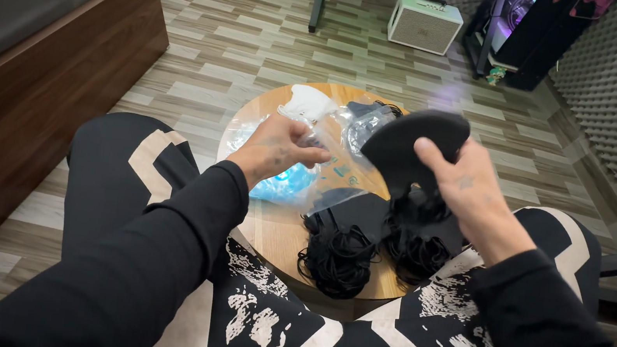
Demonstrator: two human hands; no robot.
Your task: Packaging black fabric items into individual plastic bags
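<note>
Everything sits around the small round wooden table [281, 233] between the knees. On its near edge lie 2 piles of black masks [338, 252], elastic loops tangled and overhanging, so 1 nudge could drop them. Above its middle, the left hand [280, 150] pinches a clear plastic bag [270, 133]. Above the piles, the right hand [471, 190] grips 1 black mask [414, 143], its loops likely to snag.

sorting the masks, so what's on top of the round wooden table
On the table: clear plastic bags, a white mask, two heaps of black masks with tangled loops. The hands and the held black mask hide the middle.
</note>
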